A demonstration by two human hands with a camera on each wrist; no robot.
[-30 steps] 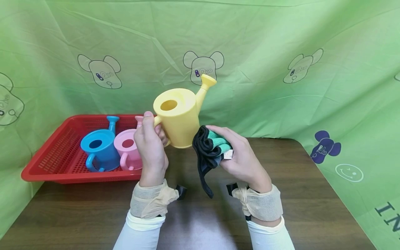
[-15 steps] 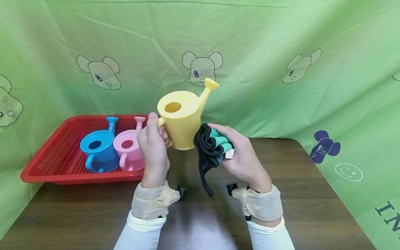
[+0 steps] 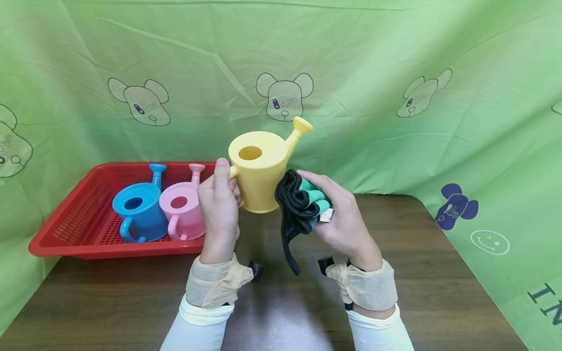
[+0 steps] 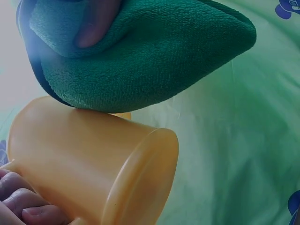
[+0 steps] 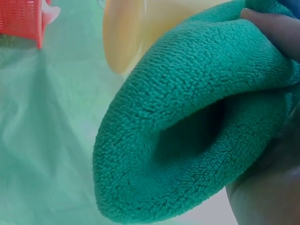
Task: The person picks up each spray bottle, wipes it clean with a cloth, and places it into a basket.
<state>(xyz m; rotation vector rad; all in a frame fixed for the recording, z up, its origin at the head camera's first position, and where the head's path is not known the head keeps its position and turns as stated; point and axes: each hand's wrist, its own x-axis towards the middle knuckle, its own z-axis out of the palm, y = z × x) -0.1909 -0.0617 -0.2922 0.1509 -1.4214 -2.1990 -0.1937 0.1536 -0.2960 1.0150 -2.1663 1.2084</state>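
A yellow watering can is held up above the table, upright with its spout pointing back and right. My left hand grips its handle, thumb on top; curled fingers show in the left wrist view. My right hand holds a bunched green cloth with black edging and a white tag. In the left wrist view the cloth lies against the can's side. A strip of the cloth's black edge hangs down below the hand.
At the left a red perforated basket stands on the brown wooden table. Inside are a blue watering can and a pink watering can. A green printed curtain hangs behind and at both sides.
The yellow can and my left hand have moved right and slightly lower. My right hand with the cloth has shifted slightly right. Both grips stay the same.
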